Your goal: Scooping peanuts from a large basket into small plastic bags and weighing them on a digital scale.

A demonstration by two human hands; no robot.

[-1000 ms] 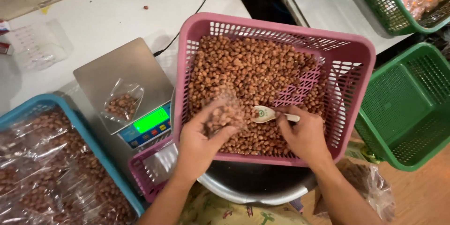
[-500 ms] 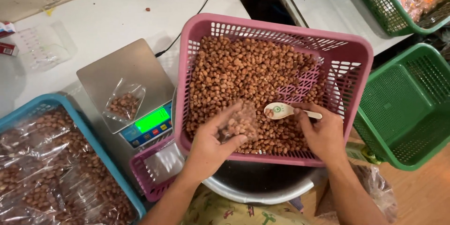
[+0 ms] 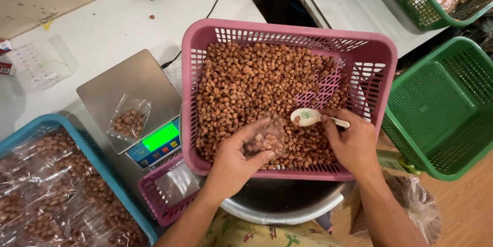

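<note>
Peanuts point(image 3: 257, 82) fill the pink basket point(image 3: 287, 33). Our left hand point(image 3: 233, 162) pinches a small clear bag point(image 3: 264, 141) open above them; our right hand point(image 3: 354, 144) grips a white spoon point(image 3: 308, 117) beside it — we tip slowly, close to the bag's mouth.

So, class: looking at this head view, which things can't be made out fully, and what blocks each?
- Metal bowl: mostly under the pink basket.
- Small clear bag: partly wrapped by the left hand.
- Spoon: handle end covered by the right hand.
- Blue crate: cut by the left edge.
</note>
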